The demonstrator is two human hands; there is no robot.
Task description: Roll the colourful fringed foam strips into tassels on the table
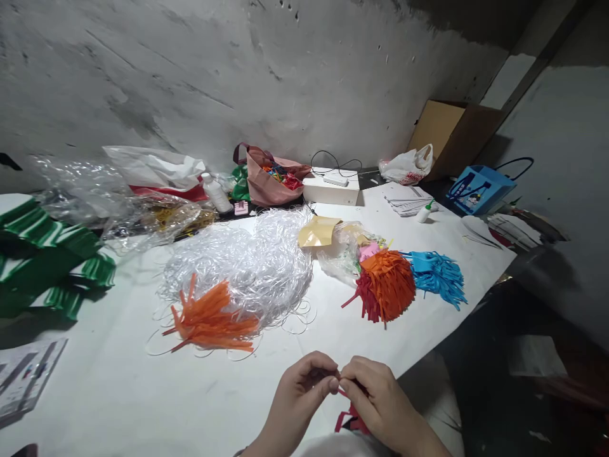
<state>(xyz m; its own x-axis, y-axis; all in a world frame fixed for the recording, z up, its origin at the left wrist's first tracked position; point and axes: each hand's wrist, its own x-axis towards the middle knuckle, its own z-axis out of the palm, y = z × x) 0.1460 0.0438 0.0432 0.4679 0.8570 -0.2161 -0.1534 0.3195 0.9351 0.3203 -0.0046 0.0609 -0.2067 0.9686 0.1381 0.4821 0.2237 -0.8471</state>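
My left hand (302,390) and my right hand (378,400) meet at the near table edge, fingertips pinched together. Between them is a small red paper strip (349,419), its ends hanging below my right hand. Ahead on the white table (118,393) lie a bunch of orange paper strips (212,320) and a big heap of clear plastic loops (247,263). To the right sit fringed paper tassels: orange (390,282), dark red (366,298) and blue (438,273).
Green fringed paper (47,260) lies at the left. Plastic bags (152,168), a white bottle (215,192), a pink bag (271,178) and a white box (332,188) line the wall. A glue bottle (425,212), blue bag (478,188) and cardboard box (451,133) stand at the right.
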